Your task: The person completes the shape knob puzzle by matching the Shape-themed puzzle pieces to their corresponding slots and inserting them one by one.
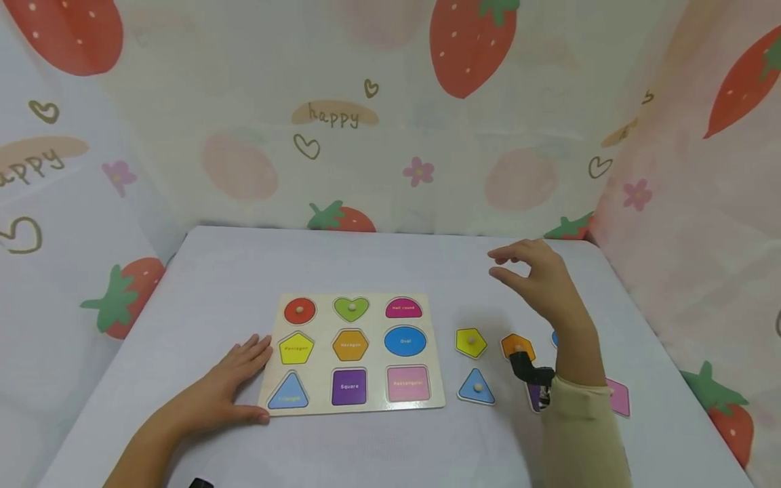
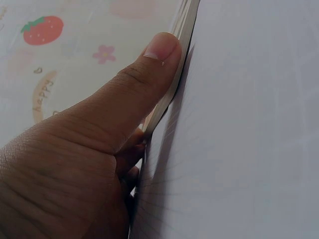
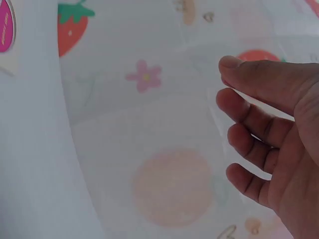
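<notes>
A wooden shape puzzle board (image 1: 376,400) lies flat on the table. Its red circle (image 1: 299,311) and green heart (image 1: 351,309) carry knobs; the other shapes on it show printed names. Beside the board's left edge my left hand (image 1: 222,383) rests on the table, thumb and fingertips touching that edge. My right hand (image 1: 539,281) is raised over the far right of the table, fingers loosely bent and thumb apart, and nothing shows between them. Below it lie a yellow pentagon (image 1: 471,343), an orange hexagon (image 1: 515,344) and a blue triangle (image 1: 476,388).
Partly behind the right forearm are a purple square (image 1: 534,397), a pink rectangle (image 1: 619,398) and a blue piece (image 1: 554,338). A black wrist camera mount (image 1: 529,369) overlaps the hexagon. Strawberry-print cloth (image 1: 390,169) closes off the back and both sides of the white table (image 1: 366,447).
</notes>
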`<act>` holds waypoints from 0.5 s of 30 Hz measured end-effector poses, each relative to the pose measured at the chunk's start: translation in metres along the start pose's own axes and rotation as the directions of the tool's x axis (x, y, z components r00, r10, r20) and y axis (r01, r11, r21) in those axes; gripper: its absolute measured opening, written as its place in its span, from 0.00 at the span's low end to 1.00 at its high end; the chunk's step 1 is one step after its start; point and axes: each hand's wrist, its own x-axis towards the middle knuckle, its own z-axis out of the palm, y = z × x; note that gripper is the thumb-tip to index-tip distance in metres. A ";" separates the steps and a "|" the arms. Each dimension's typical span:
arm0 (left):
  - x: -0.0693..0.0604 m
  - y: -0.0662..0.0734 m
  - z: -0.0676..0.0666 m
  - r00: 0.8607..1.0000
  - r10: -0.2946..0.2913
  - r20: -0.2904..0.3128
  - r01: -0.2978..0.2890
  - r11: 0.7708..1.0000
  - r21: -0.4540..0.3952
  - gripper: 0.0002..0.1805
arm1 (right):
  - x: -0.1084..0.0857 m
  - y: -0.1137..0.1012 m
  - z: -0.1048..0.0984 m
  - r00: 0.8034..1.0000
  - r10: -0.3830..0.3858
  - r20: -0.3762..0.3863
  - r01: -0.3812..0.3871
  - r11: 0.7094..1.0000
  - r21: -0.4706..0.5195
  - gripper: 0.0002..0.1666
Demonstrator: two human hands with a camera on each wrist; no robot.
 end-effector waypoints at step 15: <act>-0.001 0.001 0.000 1.000 0.027 -0.010 -0.027 1.000 -0.006 0.67 | -0.020 0.074 -0.021 0.954 0.284 -0.095 -0.288 0.957 -0.034 0.21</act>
